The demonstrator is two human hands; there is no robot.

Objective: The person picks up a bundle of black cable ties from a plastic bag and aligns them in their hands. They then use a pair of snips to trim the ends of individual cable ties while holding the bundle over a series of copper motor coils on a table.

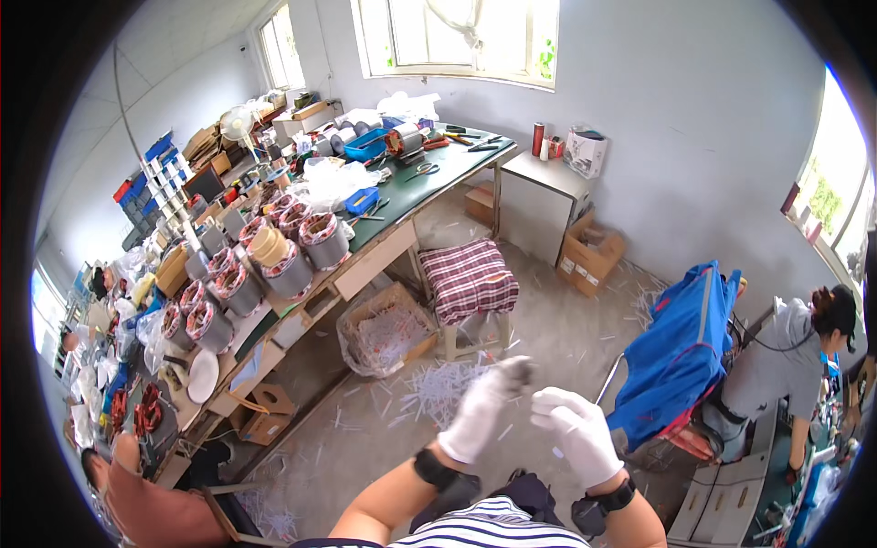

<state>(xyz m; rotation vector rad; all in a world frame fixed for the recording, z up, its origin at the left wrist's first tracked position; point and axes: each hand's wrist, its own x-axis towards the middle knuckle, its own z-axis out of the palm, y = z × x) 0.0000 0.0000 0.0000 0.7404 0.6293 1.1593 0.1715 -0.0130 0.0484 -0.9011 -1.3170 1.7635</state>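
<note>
Both hands wore white gloves and were raised in front of the person's striped shirt, over the littered floor (548,338). The left hand (482,411) had its fingers curled, the fingertips closed around something small and dark (519,368); what it was could not be made out. The right hand (577,434) sat just beside it, fingers bent loosely, and whether it held anything could not be told. Beyond them stood a stool with a plaid cushion (470,279) and a cardboard box (384,331) of white strips. The long green worktop (429,183) carried wound motor stators (322,239); its far end was cut off. A person at the right edge was partly hidden by a blue cloth (681,352).
</note>
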